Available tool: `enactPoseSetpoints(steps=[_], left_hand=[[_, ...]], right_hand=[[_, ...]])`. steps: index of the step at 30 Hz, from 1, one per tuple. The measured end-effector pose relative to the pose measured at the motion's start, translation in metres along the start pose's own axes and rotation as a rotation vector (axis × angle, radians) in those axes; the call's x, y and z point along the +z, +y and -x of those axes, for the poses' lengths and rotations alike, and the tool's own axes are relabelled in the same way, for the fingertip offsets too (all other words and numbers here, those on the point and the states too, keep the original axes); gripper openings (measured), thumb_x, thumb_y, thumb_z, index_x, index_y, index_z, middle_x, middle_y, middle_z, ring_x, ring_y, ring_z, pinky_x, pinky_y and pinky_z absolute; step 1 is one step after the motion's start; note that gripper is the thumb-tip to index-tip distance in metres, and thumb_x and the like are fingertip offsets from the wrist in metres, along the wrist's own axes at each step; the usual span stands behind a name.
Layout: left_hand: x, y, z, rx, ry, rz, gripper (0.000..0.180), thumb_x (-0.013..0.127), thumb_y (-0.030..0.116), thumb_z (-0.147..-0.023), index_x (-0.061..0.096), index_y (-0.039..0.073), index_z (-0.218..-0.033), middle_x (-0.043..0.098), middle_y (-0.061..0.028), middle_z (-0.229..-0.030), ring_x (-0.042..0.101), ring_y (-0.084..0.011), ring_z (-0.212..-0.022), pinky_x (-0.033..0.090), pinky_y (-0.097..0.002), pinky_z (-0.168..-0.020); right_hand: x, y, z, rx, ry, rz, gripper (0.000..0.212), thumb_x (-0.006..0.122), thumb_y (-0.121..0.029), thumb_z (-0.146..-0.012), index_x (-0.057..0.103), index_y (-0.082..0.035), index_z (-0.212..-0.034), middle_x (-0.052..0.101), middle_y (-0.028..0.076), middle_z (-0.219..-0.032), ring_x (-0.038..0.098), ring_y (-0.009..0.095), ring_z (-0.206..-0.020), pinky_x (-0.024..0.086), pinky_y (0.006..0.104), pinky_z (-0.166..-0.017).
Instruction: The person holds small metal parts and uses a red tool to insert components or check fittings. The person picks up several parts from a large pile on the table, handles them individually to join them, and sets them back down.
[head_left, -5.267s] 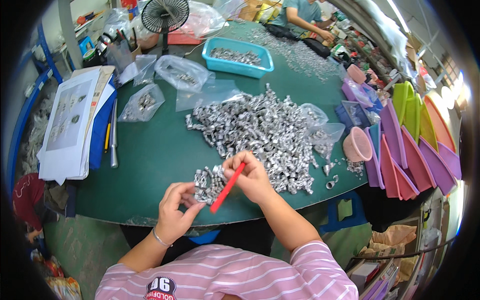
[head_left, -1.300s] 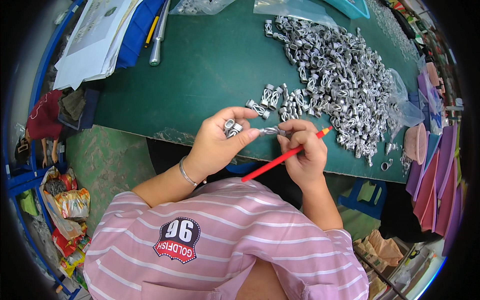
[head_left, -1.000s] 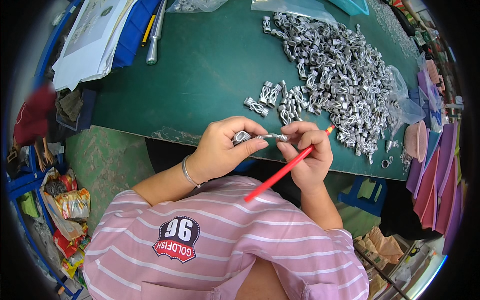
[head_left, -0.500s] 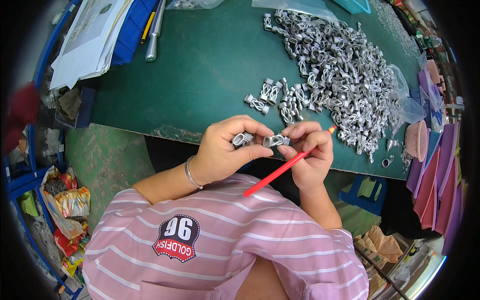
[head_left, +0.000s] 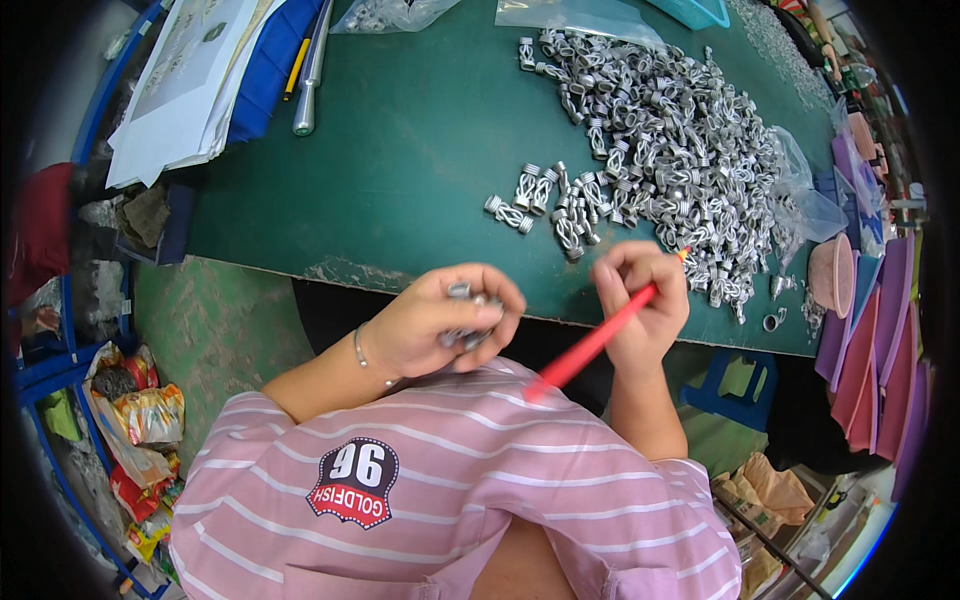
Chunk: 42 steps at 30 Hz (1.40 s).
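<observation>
My left hand (head_left: 425,325) is curled around a few small silver metal fittings (head_left: 458,291) with coiled ends, blurred by motion. My right hand (head_left: 648,310) grips a long red pen-like tool (head_left: 597,340); its yellow tip points up toward the far right and its thick red end slants down over my striped shirt. A gap separates the two hands, both held at the table's near edge. Beyond them a large pile of similar fittings (head_left: 690,150) covers the right of the green table (head_left: 390,180). A few looser fittings (head_left: 528,195) lie at the pile's left side.
Papers (head_left: 175,95) rest against a blue bin (head_left: 265,75) at the far left, beside a metal rod (head_left: 305,105) and a yellow pencil-like stick (head_left: 297,68). Clear plastic bags (head_left: 815,215) lie right of the pile. A blue stool (head_left: 730,390) stands below the table's right side.
My hands have moved apart: the left slightly down, the right slightly to the right with the red tool. The fitting held between both hands' fingertips is no longer there; fittings now show in my left hand.
</observation>
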<state>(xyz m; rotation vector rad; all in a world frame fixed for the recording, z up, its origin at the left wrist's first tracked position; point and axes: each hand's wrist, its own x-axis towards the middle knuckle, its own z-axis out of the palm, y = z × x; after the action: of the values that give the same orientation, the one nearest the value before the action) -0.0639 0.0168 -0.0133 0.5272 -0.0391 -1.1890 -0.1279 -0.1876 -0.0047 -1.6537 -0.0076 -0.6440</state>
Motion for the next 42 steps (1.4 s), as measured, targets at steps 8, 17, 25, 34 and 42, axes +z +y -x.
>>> enactPoseSetpoints(steps=[8, 17, 25, 34, 42], left_hand=[[-0.074, -0.042, 0.008, -0.212, 0.27, -0.004, 0.023, 0.055, 0.012, -0.086, 0.053, -0.002, -0.105, 0.06, -0.0149, -0.089, 0.059, -0.02, -0.07, 0.048, -0.0281, -0.057], [-0.102, -0.054, -0.021, -0.219, 0.449, -0.405, 0.031, 0.059, 0.016, -0.086, 0.053, 0.003, -0.114, 0.057, -0.0109, -0.112, 0.055, -0.0226, -0.103, 0.046, -0.035, -0.089], [0.019, 0.009, 0.01, -0.142, 0.094, -1.006, 0.02, 0.059, 0.004, -0.085, 0.06, -0.002, -0.104, 0.063, -0.0094, -0.089, 0.062, -0.0126, -0.074, 0.05, -0.0248, -0.066], [0.018, -0.001, -0.013, 0.53, 0.168, -0.954, 0.025, 0.065, -0.008, -0.077, 0.058, -0.006, -0.101, 0.059, -0.0085, -0.087, 0.061, -0.0124, -0.074, 0.052, -0.0225, -0.066], [0.019, -0.006, -0.017, 0.249, 0.284, -0.528, 0.02, 0.057, 0.002, -0.086, 0.057, -0.007, -0.104, 0.062, -0.0116, -0.085, 0.063, -0.0156, -0.069, 0.054, -0.0259, -0.061]], right_hand=[[0.001, 0.014, -0.008, -0.167, -0.091, 0.666, 0.029, 0.073, 0.003, -0.064, 0.047, -0.004, -0.073, 0.057, 0.007, -0.069, 0.053, 0.025, -0.063, 0.043, 0.034, -0.057], [-0.006, 0.011, 0.007, 0.179, -0.066, 0.147, 0.026, 0.065, 0.009, -0.074, 0.043, -0.004, -0.072, 0.059, 0.011, -0.085, 0.058, 0.014, -0.069, 0.046, 0.0236, -0.06], [-0.008, 0.012, 0.013, 0.352, -0.118, -0.64, 0.026, 0.06, 0.01, -0.079, 0.041, -0.007, -0.077, 0.058, 0.014, -0.093, 0.061, 0.016, -0.079, 0.053, 0.026, -0.069], [0.002, 0.015, 0.018, 0.209, -0.16, -0.469, 0.031, 0.061, 0.015, -0.074, 0.038, -0.005, -0.079, 0.053, 0.016, -0.102, 0.06, 0.02, -0.091, 0.053, 0.0298, -0.077], [0.012, 0.002, 0.016, -0.123, -0.061, -0.216, 0.032, 0.066, 0.01, -0.073, 0.039, -0.006, -0.08, 0.058, 0.02, -0.098, 0.061, 0.022, -0.083, 0.051, 0.03, -0.072]])
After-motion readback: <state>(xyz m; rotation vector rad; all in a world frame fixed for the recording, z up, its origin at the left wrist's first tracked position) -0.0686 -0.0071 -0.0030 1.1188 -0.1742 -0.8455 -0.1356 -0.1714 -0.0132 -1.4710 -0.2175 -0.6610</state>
